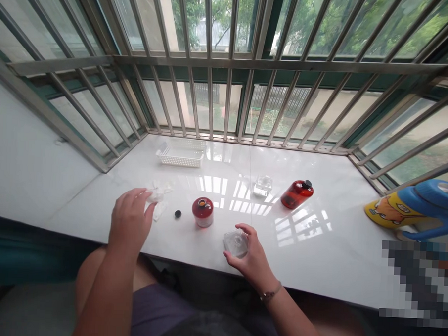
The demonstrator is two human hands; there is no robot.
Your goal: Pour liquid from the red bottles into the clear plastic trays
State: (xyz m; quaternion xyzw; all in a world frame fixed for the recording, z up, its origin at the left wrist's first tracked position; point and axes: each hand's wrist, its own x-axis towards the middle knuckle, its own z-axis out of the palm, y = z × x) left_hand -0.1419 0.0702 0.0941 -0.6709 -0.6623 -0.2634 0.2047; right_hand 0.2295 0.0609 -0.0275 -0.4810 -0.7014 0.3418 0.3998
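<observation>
My left hand (129,219) hovers at the sill's left, its fingertips at crumpled white tissue or cotton (156,196); I cannot tell if it grips any. My right hand (253,256) holds a clear faceted glass or plastic jar (235,243) against the sill. Between my hands stands an open red jar with a white base (203,211), and a small black cap (178,214) lies left of it. Farther back are a small clear square jar (263,185) and a red-brown bottle with a black cap (297,193), lying tilted.
The objects rest on a white marble windowsill (334,264). A white plastic basket (180,153) stands near the barred window at the back. A yellow and blue cartoon-printed object (411,208) sits at the right edge. A pixelated patch covers the lower right corner.
</observation>
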